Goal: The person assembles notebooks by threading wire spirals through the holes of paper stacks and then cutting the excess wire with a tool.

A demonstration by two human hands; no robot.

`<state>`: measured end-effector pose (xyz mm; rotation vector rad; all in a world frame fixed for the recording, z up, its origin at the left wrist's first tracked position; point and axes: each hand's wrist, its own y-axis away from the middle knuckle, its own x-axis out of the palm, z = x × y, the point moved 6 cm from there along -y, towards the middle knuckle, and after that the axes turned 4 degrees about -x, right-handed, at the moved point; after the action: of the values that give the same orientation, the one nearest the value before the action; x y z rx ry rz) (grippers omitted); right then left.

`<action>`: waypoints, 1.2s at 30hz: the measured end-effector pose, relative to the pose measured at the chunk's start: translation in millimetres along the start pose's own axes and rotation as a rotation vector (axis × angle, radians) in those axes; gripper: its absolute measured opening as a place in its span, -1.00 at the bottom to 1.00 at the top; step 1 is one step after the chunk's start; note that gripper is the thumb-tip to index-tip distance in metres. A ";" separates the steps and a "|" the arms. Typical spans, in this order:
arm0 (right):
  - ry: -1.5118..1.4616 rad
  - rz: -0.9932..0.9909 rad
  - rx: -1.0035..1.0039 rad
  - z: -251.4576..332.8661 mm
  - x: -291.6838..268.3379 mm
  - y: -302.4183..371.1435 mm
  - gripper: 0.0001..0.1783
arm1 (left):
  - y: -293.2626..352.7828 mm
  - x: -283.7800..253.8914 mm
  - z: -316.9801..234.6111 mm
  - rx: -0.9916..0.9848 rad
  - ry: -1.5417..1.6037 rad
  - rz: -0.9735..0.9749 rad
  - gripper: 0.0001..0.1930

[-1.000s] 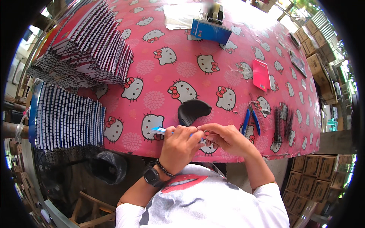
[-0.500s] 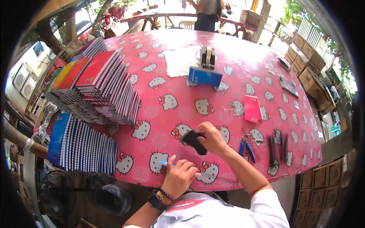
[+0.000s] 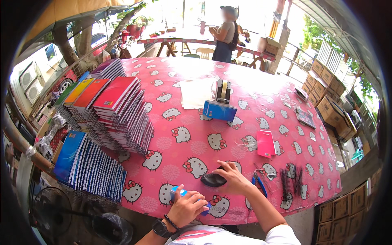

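My left hand (image 3: 188,209) is at the near edge of the table, fingers curled over a blue notebook (image 3: 178,192) that shows on both sides of the hand. A thin wire coil (image 3: 222,210) lies just to its right. Farther right, my right hand (image 3: 233,179) grips the right end of a smooth black object (image 3: 213,180) with a rounded outline, whose kind I cannot make out. Blue-handled pliers (image 3: 259,185) lie beside my right forearm. Several dark wire coils (image 3: 290,183) are to the right of them.
Tall stacks of red spiral notebooks (image 3: 116,94) and blue spiral notebooks (image 3: 69,157) stand at left. A tape dispenser (image 3: 223,90) is behind a blue notebook (image 3: 219,110). A pink booklet (image 3: 265,143) lies at right. Cartons (image 3: 337,116) and a person (image 3: 226,34) are beyond the table.
The view has tilted up, and the person beyond shows more fully. My right hand has turned the black object from steeply tilted to flatter. More of the blue notebook shows under my left hand.
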<state>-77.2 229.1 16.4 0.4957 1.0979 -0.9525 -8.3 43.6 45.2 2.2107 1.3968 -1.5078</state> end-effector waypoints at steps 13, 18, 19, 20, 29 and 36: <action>0.058 -0.043 0.044 9.0 13.5 -5.2 -0.38 | 7.6 -5.1 15.4 -0.037 -0.145 -0.040 -0.80; -0.116 -0.219 0.056 13.1 2.0 1.1 -0.55 | -6.0 -4.8 13.5 -0.072 -0.208 -0.039 -0.84; -0.316 -0.213 0.067 23.6 -5.0 1.3 -0.59 | -1.0 -9.7 19.9 -0.116 -0.224 -0.041 -0.83; -0.701 -0.085 0.043 29.9 -6.9 5.9 -0.50 | 1.9 -10.2 24.2 -0.133 -0.200 -0.036 -0.83; -1.026 0.015 -0.064 47.4 -9.0 7.2 -0.57 | 6.0 -11.1 27.7 -0.114 -0.103 -0.092 -0.80; -0.993 0.074 -0.082 53.7 -5.3 -10.0 -0.58 | 4.1 -10.9 34.1 -0.139 -0.119 -0.090 -0.65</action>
<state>-58.3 185.6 44.0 -0.0394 0.2122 -0.9133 -29.0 15.8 35.3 1.9686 1.5318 -1.4934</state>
